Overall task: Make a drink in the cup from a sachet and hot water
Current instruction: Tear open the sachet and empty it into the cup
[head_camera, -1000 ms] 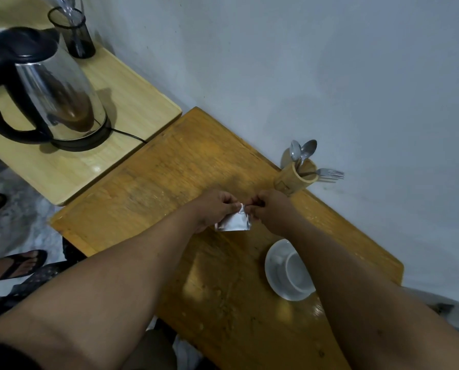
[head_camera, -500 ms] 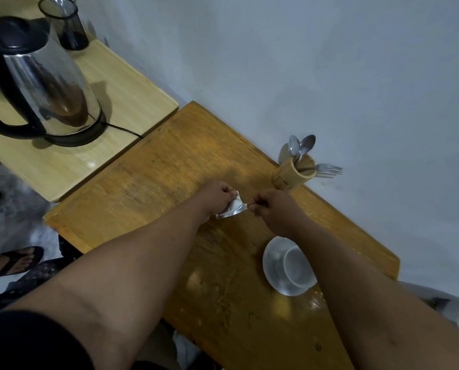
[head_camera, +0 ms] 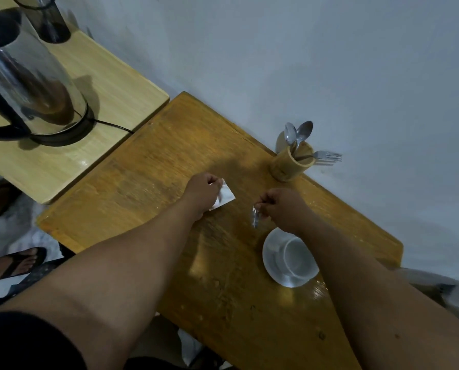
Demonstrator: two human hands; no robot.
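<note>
The left hand (head_camera: 204, 192) is pinching the sachet (head_camera: 226, 195) between thumb and fingers, holding it just above the surface (head_camera: 148, 182). The right hand (head_camera: 281, 209) is pinching a thin strip (head_camera: 255, 217) of foil, which is hanging down from the fingertips, apart from the sachet; by the look of it this is the torn-off top, so the sachet is judged to be open (its mouth is not clearly visible, so which edge is open cannot be told). The cup (head_camera: 295, 256) is standing upright on its saucer (head_camera: 271, 260) on the surface, appearing empty, just below the right hand and partly behind the right forearm. The deciding relation: the cup is lying to the right of the sachet and nearer the person, so the left hand is having to carry the sachet across and toward the body, then tip its open edge downward over the rim. The right hand is nearer the cup but is occupied with the strip. The kettle (head_camera: 28, 84) is sitting on its base on the adjoining lighter surface (head_camera: 116, 84), well apart to the left. Spoons (head_camera: 297, 134) are standing in a holder (head_camera: 292, 164) by the wall. Powder and water are not yet in the cup.
</note>
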